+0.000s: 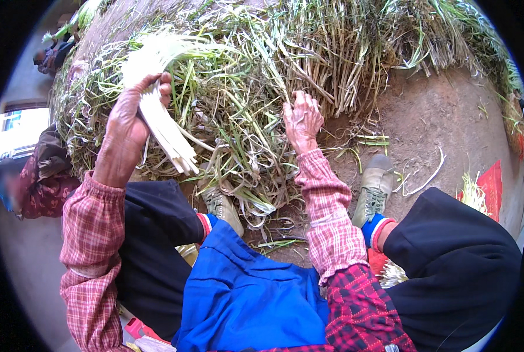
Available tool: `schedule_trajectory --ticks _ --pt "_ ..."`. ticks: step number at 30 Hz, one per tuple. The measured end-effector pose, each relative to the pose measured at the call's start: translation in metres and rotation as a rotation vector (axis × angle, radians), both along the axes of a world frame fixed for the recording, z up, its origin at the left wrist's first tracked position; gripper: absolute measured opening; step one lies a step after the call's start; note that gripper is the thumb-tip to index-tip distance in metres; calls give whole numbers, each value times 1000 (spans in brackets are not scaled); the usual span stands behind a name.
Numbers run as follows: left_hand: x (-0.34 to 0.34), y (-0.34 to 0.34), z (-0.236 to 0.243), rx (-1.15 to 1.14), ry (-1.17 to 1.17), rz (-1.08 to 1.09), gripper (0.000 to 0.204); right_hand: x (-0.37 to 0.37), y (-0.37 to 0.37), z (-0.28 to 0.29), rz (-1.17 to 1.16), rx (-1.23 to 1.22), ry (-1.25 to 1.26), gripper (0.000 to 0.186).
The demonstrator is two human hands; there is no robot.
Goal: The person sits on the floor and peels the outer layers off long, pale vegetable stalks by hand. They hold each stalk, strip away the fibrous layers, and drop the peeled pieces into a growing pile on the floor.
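Observation:
My left hand (127,111) is raised and closed around a bunch of white-stemmed stalks (168,129) that look like garlic shoots. Their pale cut ends point down toward my shoe, and the leafy tops spread above the fist, washed out by glare. Over the heap of stalks (221,117), my right hand (302,121) has its fingers curled and pinched together. A thin green stalk (278,79) runs from those fingers up into the heap. The inner side of that hand is hidden.
Long green stalks (344,53) lie in a thick layer at the back. Trimmings surround my shoes (374,185). Beside my right knee are a red bag (491,189) and pale stalks (474,196). More white stalks (393,274) lie under my right leg. Another person (45,176) sits at the left.

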State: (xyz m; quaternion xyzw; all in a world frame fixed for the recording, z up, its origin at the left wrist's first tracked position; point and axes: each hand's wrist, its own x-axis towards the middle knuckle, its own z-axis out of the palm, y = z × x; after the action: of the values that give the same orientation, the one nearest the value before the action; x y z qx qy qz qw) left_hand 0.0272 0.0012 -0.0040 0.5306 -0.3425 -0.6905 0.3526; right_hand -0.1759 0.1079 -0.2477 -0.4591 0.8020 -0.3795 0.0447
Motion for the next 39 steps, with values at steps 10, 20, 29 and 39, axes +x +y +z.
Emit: schedule_trajectory --ticks 10,20,29,39 --pt "-16 8 -13 -31 43 -189 23 -15 -13 5 29 15 -375 16" --pt "-13 -15 -2 -234 13 -25 17 16 6 47 199 -341 -1655 17" --pt "-26 6 -23 -65 -236 -113 35 46 15 103 592 -201 -1620 22" --pt "-28 5 -32 -78 -291 -225 29 55 14 118 730 -165 -1669 19"
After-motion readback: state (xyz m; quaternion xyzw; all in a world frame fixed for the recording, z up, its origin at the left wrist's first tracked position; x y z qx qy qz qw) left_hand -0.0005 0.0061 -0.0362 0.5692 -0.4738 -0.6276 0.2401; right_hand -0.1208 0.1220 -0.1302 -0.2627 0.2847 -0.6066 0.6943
